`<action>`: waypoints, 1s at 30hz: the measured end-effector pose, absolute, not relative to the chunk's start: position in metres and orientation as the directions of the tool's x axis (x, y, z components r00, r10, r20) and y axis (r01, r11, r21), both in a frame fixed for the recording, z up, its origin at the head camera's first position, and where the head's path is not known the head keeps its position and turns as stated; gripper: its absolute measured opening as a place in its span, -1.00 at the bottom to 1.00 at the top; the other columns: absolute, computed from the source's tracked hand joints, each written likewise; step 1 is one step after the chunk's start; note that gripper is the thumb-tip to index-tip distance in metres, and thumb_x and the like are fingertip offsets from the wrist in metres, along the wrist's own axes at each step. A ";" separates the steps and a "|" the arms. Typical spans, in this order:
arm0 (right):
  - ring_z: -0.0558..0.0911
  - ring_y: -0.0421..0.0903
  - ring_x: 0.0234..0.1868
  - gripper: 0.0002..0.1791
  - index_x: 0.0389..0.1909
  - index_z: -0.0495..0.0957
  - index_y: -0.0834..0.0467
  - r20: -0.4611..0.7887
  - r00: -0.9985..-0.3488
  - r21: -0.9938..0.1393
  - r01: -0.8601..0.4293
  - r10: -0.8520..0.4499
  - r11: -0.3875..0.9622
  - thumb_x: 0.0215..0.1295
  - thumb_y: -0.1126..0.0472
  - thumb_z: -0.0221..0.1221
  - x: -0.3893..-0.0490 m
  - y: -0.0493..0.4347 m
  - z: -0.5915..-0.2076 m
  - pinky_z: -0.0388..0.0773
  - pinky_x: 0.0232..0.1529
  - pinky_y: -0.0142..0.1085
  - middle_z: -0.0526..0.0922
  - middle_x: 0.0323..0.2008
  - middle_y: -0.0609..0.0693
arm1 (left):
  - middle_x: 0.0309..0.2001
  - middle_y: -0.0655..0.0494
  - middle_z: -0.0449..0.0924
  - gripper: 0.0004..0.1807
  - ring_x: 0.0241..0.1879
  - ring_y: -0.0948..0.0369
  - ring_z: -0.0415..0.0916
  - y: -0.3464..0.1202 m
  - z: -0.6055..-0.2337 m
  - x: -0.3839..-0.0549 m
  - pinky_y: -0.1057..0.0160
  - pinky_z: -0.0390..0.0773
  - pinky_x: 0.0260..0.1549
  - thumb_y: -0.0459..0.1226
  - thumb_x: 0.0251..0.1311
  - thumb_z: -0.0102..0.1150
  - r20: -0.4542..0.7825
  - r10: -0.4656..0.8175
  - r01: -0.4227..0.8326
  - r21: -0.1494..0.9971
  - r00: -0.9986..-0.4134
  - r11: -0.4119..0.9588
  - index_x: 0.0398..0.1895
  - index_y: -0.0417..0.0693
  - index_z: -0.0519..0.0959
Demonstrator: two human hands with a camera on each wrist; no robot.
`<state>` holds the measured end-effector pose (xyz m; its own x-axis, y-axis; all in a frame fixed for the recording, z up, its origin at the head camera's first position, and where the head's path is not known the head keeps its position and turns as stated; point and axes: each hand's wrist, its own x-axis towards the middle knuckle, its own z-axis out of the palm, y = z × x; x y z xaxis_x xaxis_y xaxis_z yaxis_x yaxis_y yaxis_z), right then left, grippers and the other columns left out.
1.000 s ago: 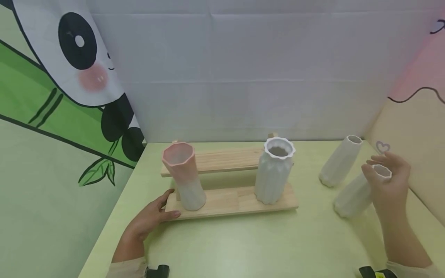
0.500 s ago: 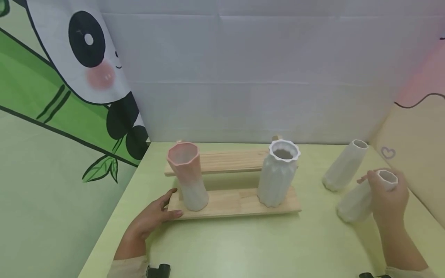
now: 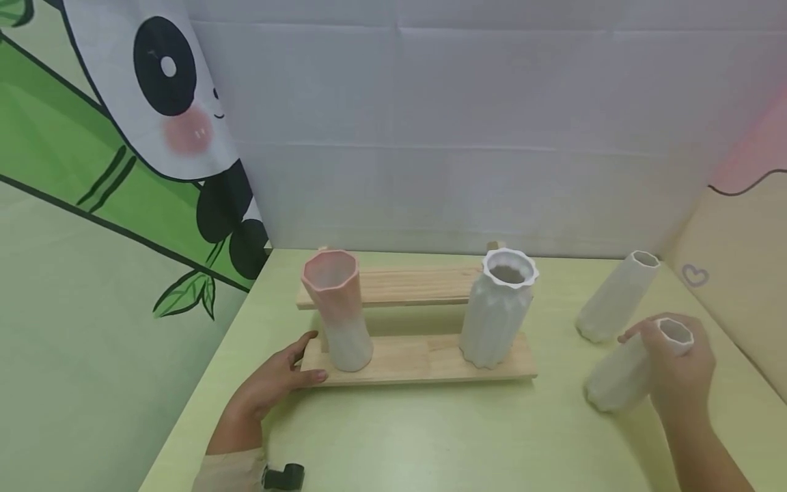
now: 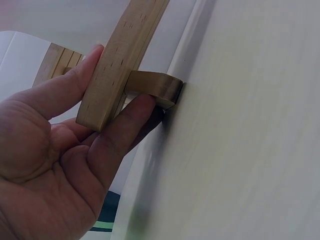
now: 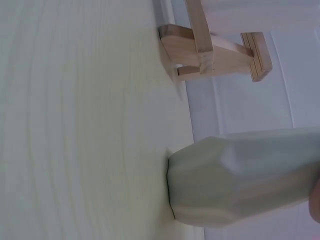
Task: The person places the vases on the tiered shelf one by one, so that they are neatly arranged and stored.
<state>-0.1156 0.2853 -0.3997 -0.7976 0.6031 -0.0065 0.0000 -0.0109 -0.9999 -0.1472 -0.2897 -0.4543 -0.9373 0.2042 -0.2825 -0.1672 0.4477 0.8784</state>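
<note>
A two-tier wooden shelf stand (image 3: pixel 418 357) stands on the table. My left hand (image 3: pixel 270 383) grips the left end of its lower board, thumb on top and fingers underneath, as the left wrist view shows on the board end (image 4: pixel 102 85). On that lower board, a pink-to-white vase (image 3: pixel 344 321) stands at the left and a white ribbed vase (image 3: pixel 494 321) at the right. To the right of the stand, my right hand (image 3: pixel 684 376) holds a white faceted vase (image 3: pixel 617 379) near its neck. Its base is low over the tabletop in the right wrist view (image 5: pixel 220 180).
Another slim white vase (image 3: pixel 617 294) stands behind the right hand. The pale table (image 3: pixel 443 444) meets a white fabric backdrop (image 3: pixel 430 137) at the rear. A panda-patterned panel (image 3: pixel 92 273) borders the left side, a beige one (image 3: pixel 744 273) the right.
My right hand has lowered and curled its fingers round the faceted vase, which has shifted slightly left and toward me. The left hand keeps its grip on the stand. The head view has shifted slightly.
</note>
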 end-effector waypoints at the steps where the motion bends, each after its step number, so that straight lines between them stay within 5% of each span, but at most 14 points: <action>1: 0.63 -0.24 -0.42 -0.86 -0.22 0.49 0.05 -0.007 -0.797 -1.000 0.013 0.603 0.005 0.26 0.21 0.26 -0.114 0.283 -0.400 0.55 -0.47 -0.48 0.69 -0.47 -0.18 | 0.52 -0.20 0.03 0.06 0.48 -0.19 0.02 -0.290 -0.454 -0.148 -0.30 0.14 0.34 -0.06 0.09 0.41 -0.282 0.204 -0.166 0.878 -0.938 0.449 0.57 0.00 -0.02; 11: 0.58 -0.33 -0.34 -0.89 -0.21 0.57 0.01 0.061 -0.842 -0.961 0.096 0.535 0.260 0.29 0.14 0.25 -0.101 0.263 -0.394 0.55 -0.47 -0.46 0.63 -0.36 -0.30 | 0.53 -0.18 0.02 0.06 0.48 -0.17 0.03 -0.289 -0.456 -0.148 -0.29 0.10 0.35 -0.07 0.08 0.41 -0.281 0.201 -0.173 0.886 -0.938 0.431 0.57 -0.01 -0.02; 17: 0.60 -0.28 -0.24 -0.89 -0.18 0.57 0.14 0.166 -0.869 -0.952 -0.018 0.466 0.306 0.32 0.22 0.20 -0.097 0.254 -0.372 0.56 -0.44 -0.46 0.69 -0.41 -0.26 | 0.54 -0.16 0.00 0.07 0.50 -0.16 -0.02 -0.290 -0.457 -0.147 -0.31 0.08 0.36 -0.07 0.07 0.42 -0.276 0.200 -0.173 0.891 -0.940 0.419 0.57 0.01 -0.01; 23: 0.66 -0.09 -0.21 -0.89 -0.21 0.52 0.31 0.323 -0.921 -0.941 -0.336 0.216 -0.026 0.38 0.42 0.02 -0.094 0.240 -0.325 0.62 -0.35 -0.34 0.75 -0.46 0.06 | 0.54 -0.15 0.01 0.07 0.51 -0.17 -0.05 -0.289 -0.457 -0.147 -0.33 0.05 0.36 -0.06 0.06 0.42 -0.278 0.195 -0.173 0.888 -0.941 0.426 0.57 0.03 0.00; 26: 0.70 0.11 -0.28 -0.80 -0.19 0.44 0.46 0.536 -0.844 -0.790 -0.497 -0.013 -0.359 0.37 0.56 -0.17 -0.099 0.228 -0.301 0.66 -0.27 -0.16 0.71 -0.38 0.26 | 0.54 -0.15 0.01 0.07 0.51 -0.18 -0.05 -0.289 -0.456 -0.147 -0.33 0.04 0.36 -0.05 0.07 0.42 -0.281 0.191 -0.176 0.883 -0.940 0.435 0.57 0.03 0.00; 30: 0.70 0.27 -0.32 -0.70 -0.18 0.39 0.57 0.654 -0.731 -0.658 -0.425 -0.192 -0.622 0.35 0.59 -0.34 -0.106 0.210 -0.272 0.66 -0.22 0.01 0.64 -0.35 0.39 | 0.53 -0.18 0.01 0.06 0.48 -0.18 0.03 -0.289 -0.454 -0.146 -0.30 0.08 0.36 -0.07 0.08 0.42 -0.282 0.184 -0.179 0.883 -0.942 0.434 0.57 0.02 -0.01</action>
